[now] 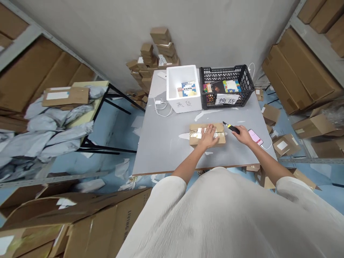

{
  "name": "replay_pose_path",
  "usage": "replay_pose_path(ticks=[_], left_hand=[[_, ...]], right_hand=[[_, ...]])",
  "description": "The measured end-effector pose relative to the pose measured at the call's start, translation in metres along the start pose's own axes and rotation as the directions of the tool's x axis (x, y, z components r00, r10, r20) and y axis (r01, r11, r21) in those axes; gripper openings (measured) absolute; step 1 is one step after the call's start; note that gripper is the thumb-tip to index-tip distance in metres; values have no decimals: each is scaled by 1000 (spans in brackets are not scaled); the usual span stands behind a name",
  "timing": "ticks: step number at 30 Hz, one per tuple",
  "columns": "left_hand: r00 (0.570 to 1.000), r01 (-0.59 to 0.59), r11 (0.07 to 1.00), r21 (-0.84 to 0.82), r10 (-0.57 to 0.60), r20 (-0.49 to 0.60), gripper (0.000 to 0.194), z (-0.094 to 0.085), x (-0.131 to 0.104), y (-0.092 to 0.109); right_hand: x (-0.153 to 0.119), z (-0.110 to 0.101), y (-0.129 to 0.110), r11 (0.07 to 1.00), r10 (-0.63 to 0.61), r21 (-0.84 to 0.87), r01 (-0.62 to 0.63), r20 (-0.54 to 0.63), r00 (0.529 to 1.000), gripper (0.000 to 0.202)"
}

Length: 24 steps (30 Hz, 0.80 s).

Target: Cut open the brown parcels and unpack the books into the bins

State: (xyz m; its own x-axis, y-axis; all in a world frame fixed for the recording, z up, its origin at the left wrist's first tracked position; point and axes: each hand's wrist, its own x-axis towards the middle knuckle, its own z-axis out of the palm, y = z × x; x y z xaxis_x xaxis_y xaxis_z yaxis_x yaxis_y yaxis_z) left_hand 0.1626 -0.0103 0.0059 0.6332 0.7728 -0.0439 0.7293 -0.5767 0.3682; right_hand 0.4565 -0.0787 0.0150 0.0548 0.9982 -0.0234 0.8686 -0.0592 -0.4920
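A small cardboard box (194,140) with shiny tape and a white label lies near the front of the grey table (161,143). My left hand (208,136) rests on top of it, fingers spread and stretched out. To the right of the box, my right hand (243,135) is wrapped round the black and yellow handle of a utility knife (231,127). Its blade end points up and left, beside the box's upper right corner and apart from it. Close to my right hand is a phone (255,137) with its screen lit.
Behind the box stand a white foam bin (184,106) and a black plastic crate (248,87), both holding books. A white charger with cable (159,102) lies at left. Cardboard boxes and grey parcels (64,134) crowd both sides, with boxes (161,36) stacked behind the table.
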Motion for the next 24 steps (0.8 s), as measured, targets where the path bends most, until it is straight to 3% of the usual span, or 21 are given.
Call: replay_pose_path(ticks=[5, 11, 14, 19, 24], left_hand=[[999, 38, 999, 25, -38, 3, 79, -6, -44, -21], [990, 141, 989, 46, -140, -19, 66, -12, -73, -36], [973, 230, 973, 22, -229, -38, 63, -14, -74, -39], [919, 393, 914, -103, -394, 8, 50, -15, -62, -41], [925, 375, 901, -218, -379, 26, 48, -14, -39, -38]], right_hand=[[55, 19, -46, 984, -147, 115, 137, 79, 986, 59], [96, 46, -87, 984, -176, 0, 181, 216, 960, 52], [93, 50, -89, 988, -143, -22, 153, 238, 961, 51], [70, 42, -74, 997, -26, -64, 38, 180, 983, 54], [40, 37, -63, 998, 63, -9, -62, 117, 991, 50]])
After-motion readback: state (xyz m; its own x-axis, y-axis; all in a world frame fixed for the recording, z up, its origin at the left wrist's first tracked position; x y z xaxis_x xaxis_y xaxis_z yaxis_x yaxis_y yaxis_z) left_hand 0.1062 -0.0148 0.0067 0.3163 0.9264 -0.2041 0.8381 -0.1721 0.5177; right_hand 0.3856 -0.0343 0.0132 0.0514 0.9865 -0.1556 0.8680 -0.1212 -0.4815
